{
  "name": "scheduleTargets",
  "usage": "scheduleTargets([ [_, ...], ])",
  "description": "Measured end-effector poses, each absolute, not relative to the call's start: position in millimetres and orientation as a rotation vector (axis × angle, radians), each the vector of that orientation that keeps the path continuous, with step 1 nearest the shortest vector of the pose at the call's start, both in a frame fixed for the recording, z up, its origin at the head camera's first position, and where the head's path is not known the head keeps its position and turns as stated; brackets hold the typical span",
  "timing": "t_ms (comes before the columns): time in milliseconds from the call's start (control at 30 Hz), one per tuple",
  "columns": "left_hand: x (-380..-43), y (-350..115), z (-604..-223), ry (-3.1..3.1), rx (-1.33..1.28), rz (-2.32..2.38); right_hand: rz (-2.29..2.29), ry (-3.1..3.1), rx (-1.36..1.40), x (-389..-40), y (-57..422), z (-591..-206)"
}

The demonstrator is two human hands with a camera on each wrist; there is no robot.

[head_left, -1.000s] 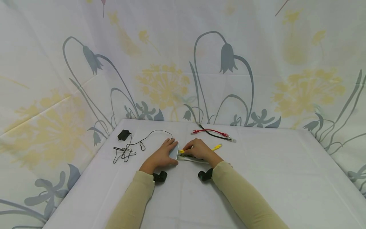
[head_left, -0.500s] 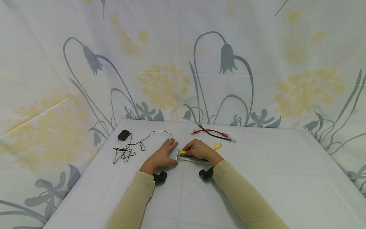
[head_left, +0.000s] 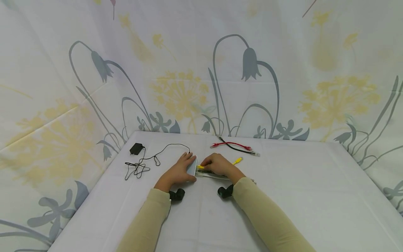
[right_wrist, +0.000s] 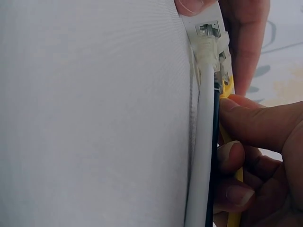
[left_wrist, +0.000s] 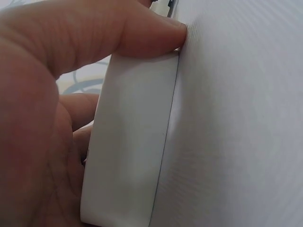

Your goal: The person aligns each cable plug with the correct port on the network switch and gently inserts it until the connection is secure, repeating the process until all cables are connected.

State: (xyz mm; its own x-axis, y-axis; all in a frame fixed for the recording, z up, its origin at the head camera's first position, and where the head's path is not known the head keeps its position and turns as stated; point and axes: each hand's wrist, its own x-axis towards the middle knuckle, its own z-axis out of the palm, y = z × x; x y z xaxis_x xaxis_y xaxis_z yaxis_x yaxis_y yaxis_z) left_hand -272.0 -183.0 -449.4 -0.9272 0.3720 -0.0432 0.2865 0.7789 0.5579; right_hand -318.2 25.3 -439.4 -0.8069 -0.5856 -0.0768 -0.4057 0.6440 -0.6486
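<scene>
A flat white network box with ports [head_left: 191,169] lies on the table, its port side facing right. My left hand [head_left: 177,171] grips it across the top, the thumb [left_wrist: 151,35] at one end of the case in the left wrist view. With thumb and fingers, my right hand [head_left: 220,165] pinches a yellow network cable [head_left: 238,161] near its plug, right at the ports. In the right wrist view a white network cable [right_wrist: 202,142] and a black network cable [right_wrist: 214,156] run up to the same port side. Fingers partly hide the yellow plug [right_wrist: 228,87].
A black power adapter [head_left: 136,148] sits at the back left, and its tangled thin cord [head_left: 137,169] leads to the box. Behind the right hand, a red cable [head_left: 233,143] crosses another black cable [head_left: 236,148]. A patterned curtain [head_left: 176,70] rises behind the table.
My right hand has stayed at the ports with only small shifts; the yellow cable's far end swung slightly right and back. My left hand and the box keep their place.
</scene>
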Motion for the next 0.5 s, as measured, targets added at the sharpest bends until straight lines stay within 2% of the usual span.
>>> scheduleTargets([
  [500,-270.3,-182.1,-446.2,2.815,0.543,0.866,-0.880,2.630,-0.803,-319.1,21.8,-441.2],
])
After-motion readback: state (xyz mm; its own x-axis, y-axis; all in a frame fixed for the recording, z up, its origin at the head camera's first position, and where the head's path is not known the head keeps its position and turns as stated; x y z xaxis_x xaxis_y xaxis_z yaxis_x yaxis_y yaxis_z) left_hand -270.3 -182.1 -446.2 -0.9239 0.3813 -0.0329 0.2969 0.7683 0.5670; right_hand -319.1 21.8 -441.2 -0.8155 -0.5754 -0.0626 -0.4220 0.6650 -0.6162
